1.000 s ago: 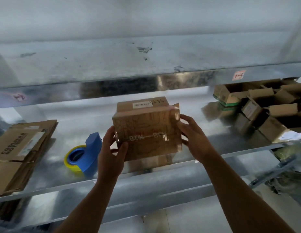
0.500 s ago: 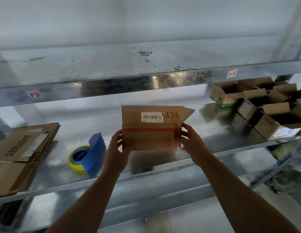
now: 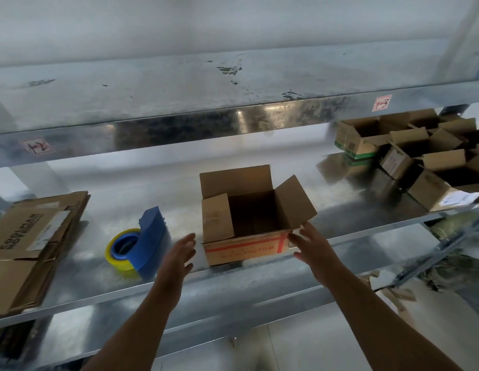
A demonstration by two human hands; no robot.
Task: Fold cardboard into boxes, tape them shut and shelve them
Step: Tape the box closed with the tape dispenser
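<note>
A small cardboard box with a red stripe stands upright on the metal shelf, near its front edge. Its top flaps stand open and the inside looks empty. My left hand hovers just left of the box with fingers spread, apart from it. My right hand is at the box's front right corner, fingers straight, touching or almost touching the cardboard. A blue tape dispenser with a yellow-edged roll lies to the left of my left hand.
A stack of flattened cardboard lies at the shelf's left end. Several assembled open boxes crowd the right end. An upper shelf runs overhead. Scraps lie on the floor at lower right.
The box was held up in both hands and turned over. Now it stands on the shelf with flaps open, and both hands have let go.
</note>
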